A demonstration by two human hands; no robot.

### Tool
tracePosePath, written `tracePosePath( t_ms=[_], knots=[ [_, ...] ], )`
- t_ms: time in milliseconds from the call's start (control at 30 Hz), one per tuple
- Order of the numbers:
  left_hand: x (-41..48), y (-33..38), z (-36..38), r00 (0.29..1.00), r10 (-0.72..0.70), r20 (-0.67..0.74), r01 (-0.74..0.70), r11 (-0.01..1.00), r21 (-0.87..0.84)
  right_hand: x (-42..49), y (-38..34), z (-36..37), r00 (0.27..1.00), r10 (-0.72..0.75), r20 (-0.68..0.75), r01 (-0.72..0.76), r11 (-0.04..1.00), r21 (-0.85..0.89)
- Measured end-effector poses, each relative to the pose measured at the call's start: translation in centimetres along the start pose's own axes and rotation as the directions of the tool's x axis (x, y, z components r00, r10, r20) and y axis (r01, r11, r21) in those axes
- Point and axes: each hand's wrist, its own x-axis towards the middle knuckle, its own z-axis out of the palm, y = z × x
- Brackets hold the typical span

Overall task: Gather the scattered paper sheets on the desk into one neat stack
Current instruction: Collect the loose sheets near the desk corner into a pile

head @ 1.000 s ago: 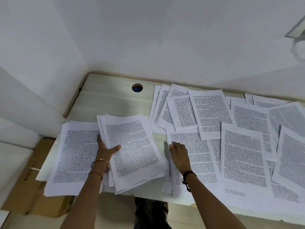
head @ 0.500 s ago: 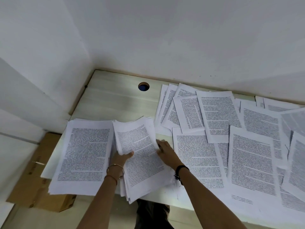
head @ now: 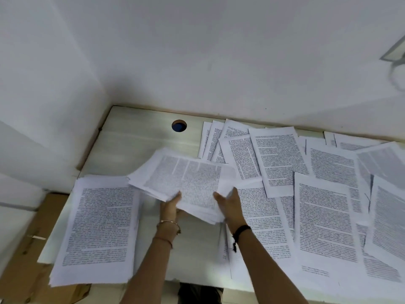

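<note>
A bundle [head: 186, 181] of printed sheets is held by both hands over the middle of the desk [head: 140, 148]. The left hand [head: 169, 208] is closed on the near left corner of the bundle. Its thumb is laid on the top page, and the other fingers are hidden under the paper. The right hand [head: 231, 208] is closed on the near right edge in the same way, with the thumb on top and the fingers hidden by the paper. The bundle is turned, so its lines of text run at an angle to those of the other pages. Its edges are not aligned, and the sheets are fanned out at the left side. The bundle is blurred, so it cannot be told whether its far side is touching the desk.

A pile [head: 100, 227] of sheets is laid face up just beside the bundle, at the left end of the desk. Its near left part reaches beyond the desk edge, above a cardboard box [head: 24, 255].

The right half of the desk is covered by loose sheets [head: 324, 216], face up and overlapping, from the back edge to the front edge.

A round hole [head: 179, 125] is seen in the desk behind the bundle. Thin bracelets [head: 168, 226] are worn on the left wrist and a black band [head: 241, 230] on the right.
</note>
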Motion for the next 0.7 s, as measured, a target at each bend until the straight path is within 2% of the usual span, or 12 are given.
tracePosePath(
  t_ms=[100, 167, 233, 300, 433, 467, 500, 567, 600, 633, 700],
  knots=[
    [2.1, 1.5, -2.4, 0.997, 0.040, -0.061, -0.038, 0.999, 0.022, 1.6, 0.6, -5.1, 0.996, 0.002, 0.090, 0.010, 0.990, -0.143],
    [4.1, 2.4, -4.1, 0.999, 0.027, -0.035, -0.016, 0.963, 0.270, 1.6, 0.9, -8.0, 0.992, 0.059, 0.109, -0.041, 0.987, -0.157],
    [4.5, 3.0, -3.9, 0.995, -0.099, 0.006, 0.080, 0.829, 0.553, 1.1, 1.1, -9.1, 0.996, 0.087, -0.018, -0.089, 0.984, -0.154],
    [3.9, 2.4, -3.2, 0.984, -0.153, 0.091, 0.045, 0.708, 0.705, 0.7, 2.1, -8.4, 0.977, 0.136, -0.167, -0.155, 0.982, -0.111],
    [3.3, 1.9, -2.6, 0.967, -0.160, 0.201, -0.078, 0.564, 0.822, -0.1, 3.8, -6.4, 0.982, 0.148, -0.114, -0.163, 0.977, -0.134],
    [3.4, 2.0, -2.8, 0.970, -0.164, 0.182, -0.053, 0.584, 0.810, 0.0, 3.9, -6.1, 0.976, 0.163, -0.142, -0.178, 0.979, -0.100],
    [3.4, 2.1, -3.0, 0.970, -0.170, 0.177, -0.022, 0.658, 0.753, 0.1, 3.9, -5.9, 0.966, 0.183, -0.181, -0.197, 0.979, -0.059],
    [3.1, 1.7, -3.1, 0.978, -0.157, 0.134, 0.071, 0.865, 0.496, 0.0, 3.7, -5.5, 0.951, 0.252, -0.182, -0.246, 0.968, 0.054],
    [2.7, 1.2, -3.1, 0.982, -0.138, 0.132, 0.085, 0.934, 0.348, -0.2, 3.6, -5.2, 0.956, 0.279, -0.092, -0.268, 0.957, 0.111],
    [2.5, 0.9, -3.0, 0.984, -0.106, 0.141, 0.065, 0.961, 0.270, -0.5, 3.5, -4.8, 0.956, 0.293, 0.018, -0.292, 0.946, 0.143],
    [2.1, 0.1, -2.9, 0.986, -0.031, 0.162, -0.013, 0.964, 0.265, -1.9, 2.9, -3.9, 0.900, 0.311, 0.306, -0.352, 0.932, 0.087]
  ],
)
